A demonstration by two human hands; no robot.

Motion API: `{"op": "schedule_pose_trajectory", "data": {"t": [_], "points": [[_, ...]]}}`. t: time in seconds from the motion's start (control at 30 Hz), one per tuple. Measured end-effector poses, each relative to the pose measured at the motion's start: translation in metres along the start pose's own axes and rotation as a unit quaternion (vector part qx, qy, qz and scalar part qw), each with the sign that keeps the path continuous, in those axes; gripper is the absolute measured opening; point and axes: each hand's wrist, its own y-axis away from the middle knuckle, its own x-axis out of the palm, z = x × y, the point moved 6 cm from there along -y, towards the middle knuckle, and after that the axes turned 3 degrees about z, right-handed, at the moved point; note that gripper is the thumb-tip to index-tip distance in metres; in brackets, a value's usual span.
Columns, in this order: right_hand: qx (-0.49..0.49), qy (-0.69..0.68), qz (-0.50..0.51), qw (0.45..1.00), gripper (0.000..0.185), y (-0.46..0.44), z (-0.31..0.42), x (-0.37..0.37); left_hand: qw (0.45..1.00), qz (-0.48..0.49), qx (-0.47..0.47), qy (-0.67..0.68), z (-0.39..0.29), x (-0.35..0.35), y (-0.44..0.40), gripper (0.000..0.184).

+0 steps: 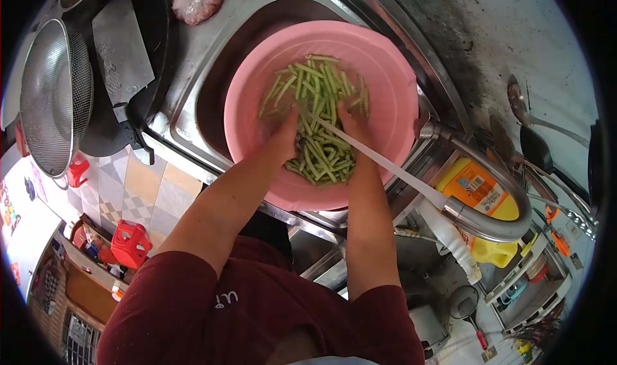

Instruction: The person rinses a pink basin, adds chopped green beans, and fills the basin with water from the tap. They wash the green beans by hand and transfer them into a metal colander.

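Observation:
Cut green beans [319, 143] lie in water inside a wide pink basin [392, 63]. My left hand [285, 139] is in the basin at the left edge of the bean pile, curled against the beans. On the pile's other side, my right hand [352, 122] curves round beans from the right. Most of the fingers of both hands are hidden among the beans and water. A stream of water [385, 161] runs from the curved metal faucet [488, 227] and falls between my hands.
The basin sits over a steel sink [215, 95]. To the left are a cleaver [122, 50] on a dark round board and a mesh strainer [48, 98]. A bag of meat [198, 0] lies behind. A yellow bottle [479, 195] stands by the faucet; ladles [533, 117] hang at right.

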Motion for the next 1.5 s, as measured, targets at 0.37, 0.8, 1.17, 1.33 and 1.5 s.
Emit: {"op": "schedule_pose_trajectory", "data": {"t": [0.37, 0.8, 1.17, 1.33, 1.5], "points": [[-0.083, 0.023, -0.014, 0.996, 0.059, -0.002, 0.002, -0.036, 0.891, 0.232, 0.293, -0.26, -0.039, 0.032, 0.065, 0.045], [-0.185, 0.134, -0.188, 0.955, 0.067, -0.033, 0.092, 0.013, 0.631, -0.035, 0.608, -0.481, -0.066, 0.003, 0.015, 0.066], [-0.201, 0.119, -0.225, 0.946, 0.067, -0.005, 0.081, 0.025, 0.89, 0.127, 0.426, -0.101, -0.071, 0.0, -0.027, 0.048], [-0.209, 0.079, -0.242, 0.944, 0.067, 0.032, 0.069, 0.032, 0.89, 0.122, 0.436, -0.063, -0.08, -0.011, 0.025, 0.052], [-0.291, 0.081, -0.282, 0.911, 0.052, 0.087, 0.162, 0.019, 0.937, 0.25, 0.228, 0.083, -0.057, 0.004, -0.029, 0.052]]}}
